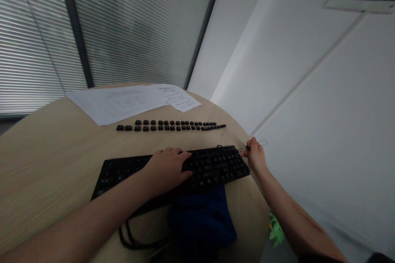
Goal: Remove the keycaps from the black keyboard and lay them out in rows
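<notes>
A black keyboard point(212, 168) lies across the round wooden table point(46, 160). My left hand point(168, 168) rests flat on its middle, fingers spread over the keys. At the keyboard's right end my right hand point(254, 156) pinches a thin wire keycap puller point(257, 144) whose tip reaches toward the top right corner keys. Two rows of loose black keycaps point(171, 125) lie on the table beyond the keyboard.
Printed paper sheets point(132, 100) lie at the far side of the table. A dark blue cloth point(200, 218) and the keyboard's black cable point(129, 236) sit at the near edge. Window blinds point(123, 24) and a white wall point(308, 90) stand behind.
</notes>
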The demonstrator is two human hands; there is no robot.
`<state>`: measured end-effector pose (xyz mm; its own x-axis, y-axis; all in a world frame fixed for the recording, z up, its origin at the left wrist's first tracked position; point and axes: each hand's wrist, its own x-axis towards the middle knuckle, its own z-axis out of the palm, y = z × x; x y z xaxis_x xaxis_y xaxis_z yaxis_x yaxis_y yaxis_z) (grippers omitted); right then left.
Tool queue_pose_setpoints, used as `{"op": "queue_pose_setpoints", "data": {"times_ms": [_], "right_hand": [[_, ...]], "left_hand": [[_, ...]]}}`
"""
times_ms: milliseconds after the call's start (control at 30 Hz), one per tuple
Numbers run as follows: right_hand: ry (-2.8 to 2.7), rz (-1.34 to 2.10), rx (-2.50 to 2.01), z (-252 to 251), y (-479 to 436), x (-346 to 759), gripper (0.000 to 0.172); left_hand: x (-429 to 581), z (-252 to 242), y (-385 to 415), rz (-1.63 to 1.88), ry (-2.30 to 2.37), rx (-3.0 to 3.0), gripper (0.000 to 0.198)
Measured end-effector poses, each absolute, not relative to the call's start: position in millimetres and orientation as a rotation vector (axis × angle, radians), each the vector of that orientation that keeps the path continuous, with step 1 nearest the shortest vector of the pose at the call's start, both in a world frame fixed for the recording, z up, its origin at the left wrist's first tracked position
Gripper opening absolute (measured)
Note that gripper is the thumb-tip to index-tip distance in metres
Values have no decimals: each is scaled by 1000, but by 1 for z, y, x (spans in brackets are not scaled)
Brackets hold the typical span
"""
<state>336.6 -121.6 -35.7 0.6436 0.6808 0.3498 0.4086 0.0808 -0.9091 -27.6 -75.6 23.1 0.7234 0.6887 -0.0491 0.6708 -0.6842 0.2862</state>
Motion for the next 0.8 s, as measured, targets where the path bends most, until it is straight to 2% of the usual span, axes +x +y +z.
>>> {"op": "queue_pose_setpoints", "data": {"times_ms": [233, 467, 800], "right_hand": [[-1065, 267, -1615, -28, -124, 338, 60], [-1450, 362, -1792, 1, -123, 342, 43], [-1381, 372, -1805, 17, -116, 340, 69]], "left_hand": [[-27, 23, -76, 95, 1072, 2641, 60], [-27, 18, -75, 133, 1057, 2631, 59], [-27, 17, -74, 131, 1054, 2623, 58]]}}
